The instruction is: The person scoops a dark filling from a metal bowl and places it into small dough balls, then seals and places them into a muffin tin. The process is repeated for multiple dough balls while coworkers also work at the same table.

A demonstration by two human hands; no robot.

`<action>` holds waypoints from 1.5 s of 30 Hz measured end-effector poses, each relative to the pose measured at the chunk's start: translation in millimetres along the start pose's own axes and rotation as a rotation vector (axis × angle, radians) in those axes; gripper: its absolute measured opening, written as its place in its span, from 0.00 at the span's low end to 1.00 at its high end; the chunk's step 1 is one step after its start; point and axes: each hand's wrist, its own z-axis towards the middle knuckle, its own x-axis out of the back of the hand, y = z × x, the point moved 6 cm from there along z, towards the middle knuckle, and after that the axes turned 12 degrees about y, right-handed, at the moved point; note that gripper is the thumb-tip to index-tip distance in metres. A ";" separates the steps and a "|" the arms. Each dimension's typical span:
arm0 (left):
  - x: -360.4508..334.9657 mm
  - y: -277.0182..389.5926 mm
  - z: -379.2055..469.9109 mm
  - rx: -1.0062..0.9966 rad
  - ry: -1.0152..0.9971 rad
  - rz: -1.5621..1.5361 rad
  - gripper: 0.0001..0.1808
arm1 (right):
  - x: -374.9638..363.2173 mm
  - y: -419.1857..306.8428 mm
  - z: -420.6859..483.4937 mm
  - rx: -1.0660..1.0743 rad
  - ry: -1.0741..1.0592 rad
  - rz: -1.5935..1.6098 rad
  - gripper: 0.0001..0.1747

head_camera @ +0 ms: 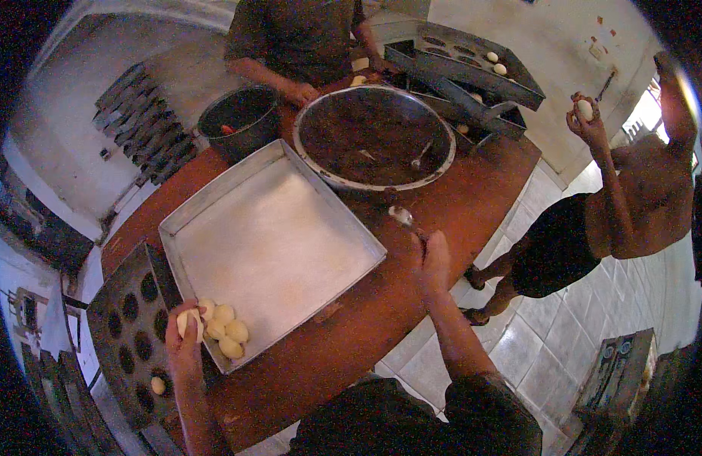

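Observation:
My left hand (pixel 183 333) holds a pale piece of dough (pixel 191 325) at the near left corner of a large square metal tray (pixel 271 239). Several pale dough balls (pixel 227 330) lie together in that corner, right beside my fingers. My right hand (pixel 433 251), slightly blurred, grips a spoon above the brown table; the shiny spoon bowl (pixel 400 215) points toward a wide metal basin (pixel 452 149). Dark brown stuff fills the basin's interior, with a spoon (pixel 422 154) lying in it. What is inside the folds of the dough in my left hand cannot be made out.
A pan with round wells (pixel 129 336) sits at left, one dough ball (pixel 158 385) on it. Behind the tray is a dark bucket (pixel 240 125). Across the table (pixel 322 342) a person (pixel 294 51) works near stacked pans (pixel 470 68). Another person (pixel 641 199) stands at right, holding a pale ball.

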 end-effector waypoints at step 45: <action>56.4 -90.0 -50.7 0.329 0.199 0.026 0.17 | -44.7 -56.2 116.2 -0.054 -0.713 -0.234 0.13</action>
